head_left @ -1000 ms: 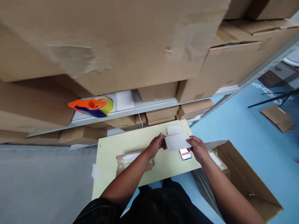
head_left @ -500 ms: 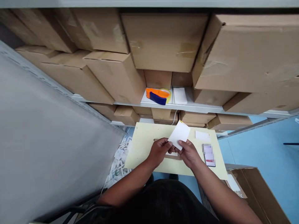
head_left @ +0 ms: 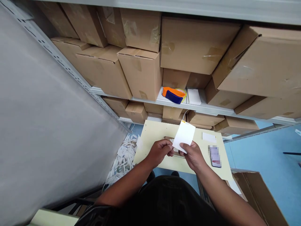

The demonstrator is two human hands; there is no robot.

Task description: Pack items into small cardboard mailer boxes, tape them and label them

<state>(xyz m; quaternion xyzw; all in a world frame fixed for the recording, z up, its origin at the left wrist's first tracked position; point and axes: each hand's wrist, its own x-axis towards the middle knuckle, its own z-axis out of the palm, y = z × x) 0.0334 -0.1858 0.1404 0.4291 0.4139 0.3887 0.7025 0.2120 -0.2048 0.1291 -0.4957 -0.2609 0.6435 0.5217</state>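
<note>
Two bare hands meet at the near end of a white sheet (head_left: 184,133), which is raised above a pale yellow table (head_left: 152,130) and marked orange at its far left corner. The right hand (head_left: 192,154) grips the sheet's lower right part, thumb flat on the upper face and fingers beneath. The left hand (head_left: 162,151) has thumb and forefinger drawn together at the lower left corner; whether they pinch the sheet, or only touch it, cannot be told. Below both hands, partly hidden, lies a cardboard packet (head_left: 167,137). To the right on the table are a second white sheet (head_left: 208,137) and, nearer the person, a phone (head_left: 215,158). Principal hazards, as judged from this posture: the far end of the sheet has no support, so a loose right thumb could let it droop or turn; a sharp pull by the left fingers could crease or tear the corner; and, if the underside is sticky, which is not visible, contact with a fingertip or the packet just below could make it catch askew, the likely cause being the small clearance between them
</note>
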